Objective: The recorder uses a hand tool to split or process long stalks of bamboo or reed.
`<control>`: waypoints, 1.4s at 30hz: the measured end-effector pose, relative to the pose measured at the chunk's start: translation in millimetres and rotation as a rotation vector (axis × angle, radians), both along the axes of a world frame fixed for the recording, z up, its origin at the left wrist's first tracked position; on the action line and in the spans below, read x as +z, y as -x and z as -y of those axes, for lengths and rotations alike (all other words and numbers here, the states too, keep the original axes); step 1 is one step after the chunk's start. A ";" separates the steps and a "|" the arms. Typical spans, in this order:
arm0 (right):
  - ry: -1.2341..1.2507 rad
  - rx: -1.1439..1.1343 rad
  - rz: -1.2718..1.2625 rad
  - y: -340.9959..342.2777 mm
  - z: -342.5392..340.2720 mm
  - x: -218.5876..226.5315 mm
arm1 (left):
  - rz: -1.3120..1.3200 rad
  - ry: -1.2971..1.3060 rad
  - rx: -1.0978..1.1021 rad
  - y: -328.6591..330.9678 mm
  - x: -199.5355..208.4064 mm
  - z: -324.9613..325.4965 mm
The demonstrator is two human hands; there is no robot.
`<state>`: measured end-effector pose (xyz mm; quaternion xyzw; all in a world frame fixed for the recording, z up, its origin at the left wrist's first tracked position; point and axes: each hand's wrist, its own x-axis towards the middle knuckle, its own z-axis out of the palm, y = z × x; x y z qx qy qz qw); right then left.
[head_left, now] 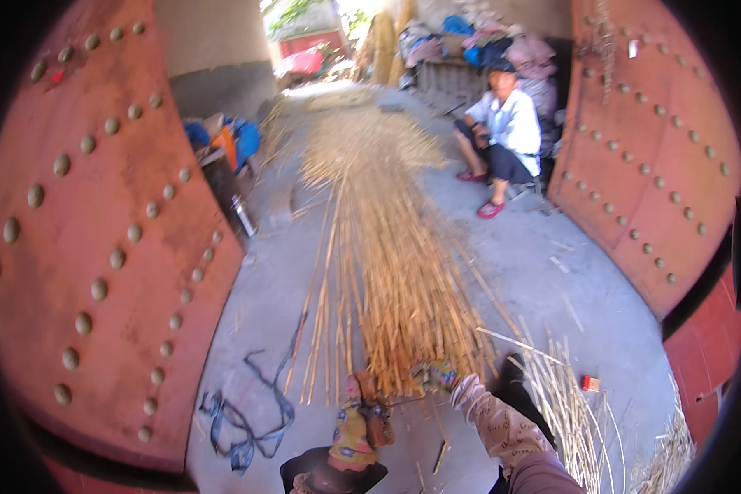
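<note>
Between the two studded red doors [99, 272], a long bundle of straw stalks [403, 272] lies on the concrete. At its near end the gloved right hand [436, 376] grips the stalk butts; the left hand [362, 403] rests beside them — grip unclear. One uneven tug, I'd say, could scatter loose stalks toward the seated person [502, 132].
</note>
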<state>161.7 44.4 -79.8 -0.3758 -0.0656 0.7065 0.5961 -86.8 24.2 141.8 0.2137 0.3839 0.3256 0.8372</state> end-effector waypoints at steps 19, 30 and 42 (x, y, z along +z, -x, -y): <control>-0.222 0.166 -0.014 86.7 68.0 142.3 | 0.090 0.302 -0.390 30.7 -38.6 156.2; -0.078 -0.069 0.012 121.7 52.8 171.2 | 0.099 0.318 -0.220 64.6 -37.2 165.6; -0.086 -0.158 0.161 157.5 94.0 188.6 | -0.151 0.133 -0.256 61.2 -20.7 152.9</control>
